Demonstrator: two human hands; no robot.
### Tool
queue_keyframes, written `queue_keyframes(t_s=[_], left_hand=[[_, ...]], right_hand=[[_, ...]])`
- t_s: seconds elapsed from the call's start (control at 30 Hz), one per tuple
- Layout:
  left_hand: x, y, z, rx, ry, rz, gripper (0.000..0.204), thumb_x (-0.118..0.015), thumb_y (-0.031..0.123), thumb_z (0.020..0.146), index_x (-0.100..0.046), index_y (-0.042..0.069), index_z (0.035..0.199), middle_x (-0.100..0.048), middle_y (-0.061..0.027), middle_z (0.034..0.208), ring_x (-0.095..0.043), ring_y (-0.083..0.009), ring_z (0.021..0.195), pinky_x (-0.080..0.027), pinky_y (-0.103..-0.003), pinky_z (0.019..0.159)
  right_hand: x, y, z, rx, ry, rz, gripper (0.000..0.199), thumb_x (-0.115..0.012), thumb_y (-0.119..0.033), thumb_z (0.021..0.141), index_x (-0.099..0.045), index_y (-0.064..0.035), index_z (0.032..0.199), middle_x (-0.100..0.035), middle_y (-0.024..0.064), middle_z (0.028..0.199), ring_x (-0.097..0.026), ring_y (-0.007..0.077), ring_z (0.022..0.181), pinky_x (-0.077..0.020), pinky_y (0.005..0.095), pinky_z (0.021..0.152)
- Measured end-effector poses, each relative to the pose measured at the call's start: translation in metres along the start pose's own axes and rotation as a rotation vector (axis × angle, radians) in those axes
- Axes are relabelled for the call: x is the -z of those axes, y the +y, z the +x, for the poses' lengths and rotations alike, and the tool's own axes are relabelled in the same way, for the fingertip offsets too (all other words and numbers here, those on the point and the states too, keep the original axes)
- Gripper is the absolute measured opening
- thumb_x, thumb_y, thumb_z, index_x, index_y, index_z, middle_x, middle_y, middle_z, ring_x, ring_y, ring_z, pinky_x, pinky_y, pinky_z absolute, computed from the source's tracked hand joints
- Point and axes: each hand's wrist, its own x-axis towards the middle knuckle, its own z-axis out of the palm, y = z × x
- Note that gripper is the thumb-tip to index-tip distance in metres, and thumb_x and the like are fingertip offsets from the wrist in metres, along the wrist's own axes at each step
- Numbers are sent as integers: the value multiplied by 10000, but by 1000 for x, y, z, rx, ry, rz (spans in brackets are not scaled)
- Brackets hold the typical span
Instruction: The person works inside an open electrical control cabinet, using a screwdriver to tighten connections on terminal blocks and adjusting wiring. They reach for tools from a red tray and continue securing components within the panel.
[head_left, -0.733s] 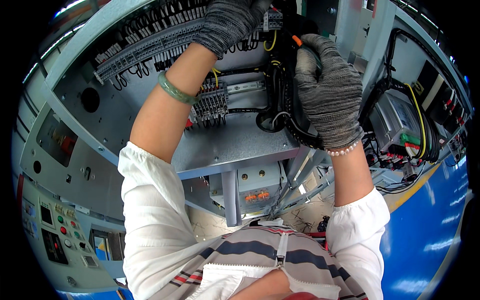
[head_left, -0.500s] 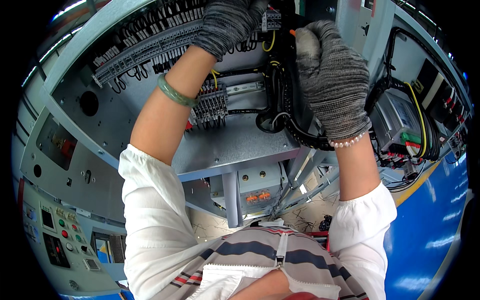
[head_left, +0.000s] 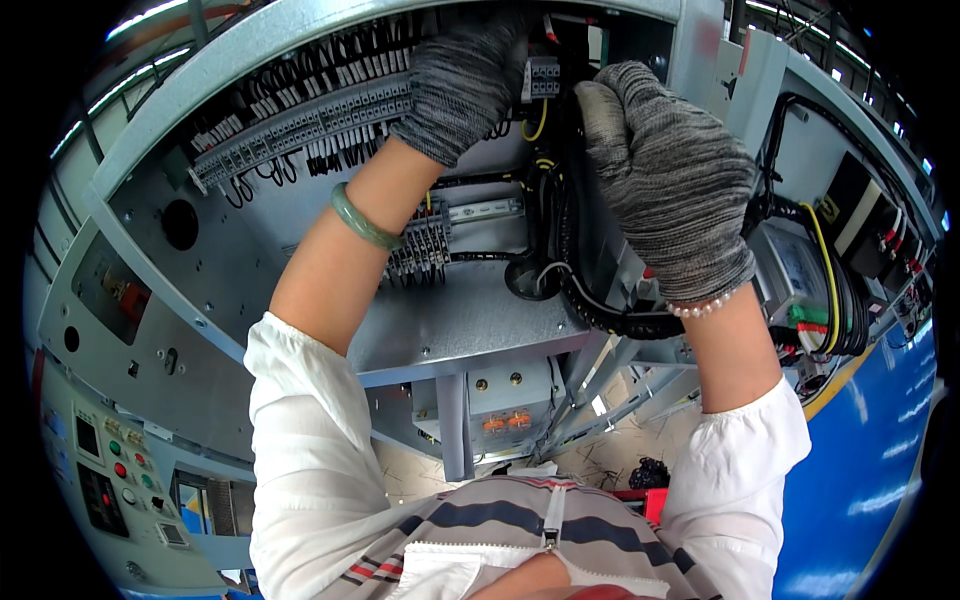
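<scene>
Metal cabinet (head_left: 460, 330) behind; far terminal block (head_left: 541, 80) likely rigid, best side-gripped; left hand (head_left: 466, 85), right hand (head_left: 672, 175): can't tell grasp.

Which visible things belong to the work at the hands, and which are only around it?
In the work, apparently: gloved left hand; gloved right hand; grey terminal block between them; longer terminal strip.

Only around: push-button control panel; blue floor; grey box with orange fittings.

One head-worn fisheye looks down, close up, into an open metal cabinet (head_left: 460, 325).
</scene>
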Motion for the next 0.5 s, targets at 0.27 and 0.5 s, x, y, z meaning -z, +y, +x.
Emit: queue_keyframes(t_s=[0.27, 0.5], left_hand=[[2, 6, 3, 35, -226, 63, 345, -555, 172, 909, -597, 219, 1248, -661, -158, 948, -650, -310, 805, -545, -396, 729], [-6, -1, 4, -59, -184, 91, 343, -516, 177, 933, -585, 232, 1265, -673, -100, 1038, -655, -275, 831, -546, -384, 739]], right_hand=[[2, 4, -5, 53, 65, 68, 294, -635, -178, 860, -611, -44, 1120, -658, 178, 969, -659, 314, 861, -524, 410, 773], [0, 12, -1, 41, 26, -3, 254, -644, -148, 843, -624, -50, 1078, -667, 157, 911, -658, 303, 845, -515, 395, 752]])
